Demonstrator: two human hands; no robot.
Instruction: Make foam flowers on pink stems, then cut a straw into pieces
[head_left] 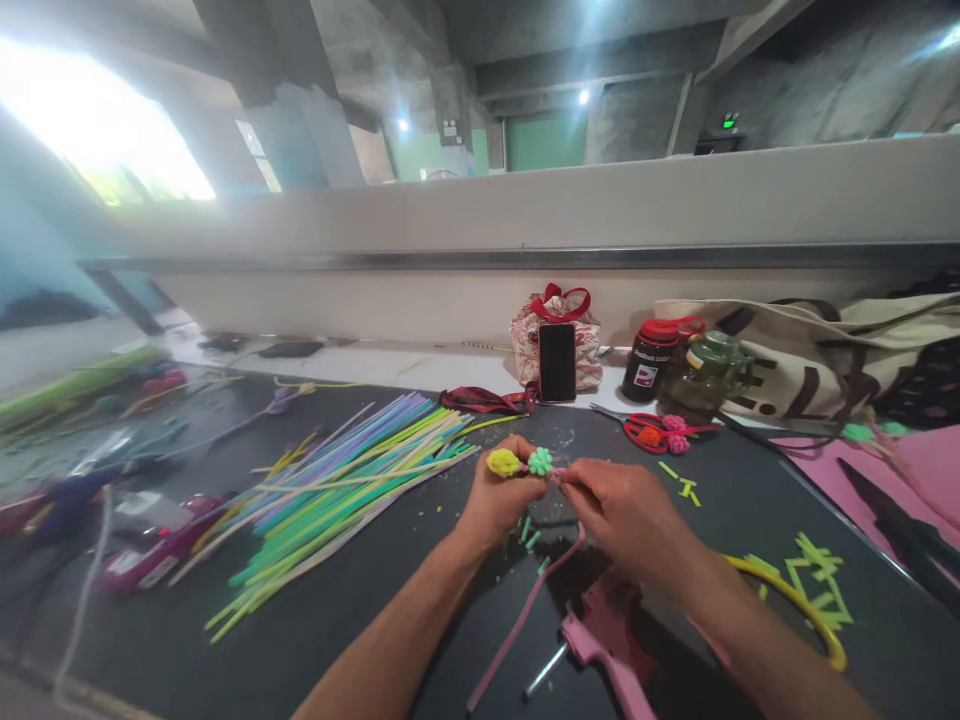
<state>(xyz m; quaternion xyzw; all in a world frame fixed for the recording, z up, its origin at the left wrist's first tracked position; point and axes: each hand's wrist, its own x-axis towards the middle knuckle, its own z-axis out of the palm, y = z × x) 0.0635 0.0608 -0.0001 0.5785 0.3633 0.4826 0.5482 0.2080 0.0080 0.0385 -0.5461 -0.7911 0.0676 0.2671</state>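
Between my hands is a small string of pipe-cleaner flowers, with a yellow bud (503, 462) at the left and a mint-green flower (540, 461) at its right. My left hand (500, 495) is closed round it from below, fingers wrapped behind the bud. Just right of the green flower, my right hand (619, 505) pinches a pink pipe cleaner (529, 605), whose long free end hangs toward the table's near edge. Exactly where the pink strand joins the flowers is covered by fingers. Short green cut pieces (531, 535) lie below my hands.
A bundle of coloured pipe cleaners (352, 490) lies left. A pink tool with a metal rod (607, 660) is near my right forearm. Red-handled scissors (649, 432), a phone (557, 362), a black bottle (649, 365) and a green jug (701, 375) stand or lie beyond.
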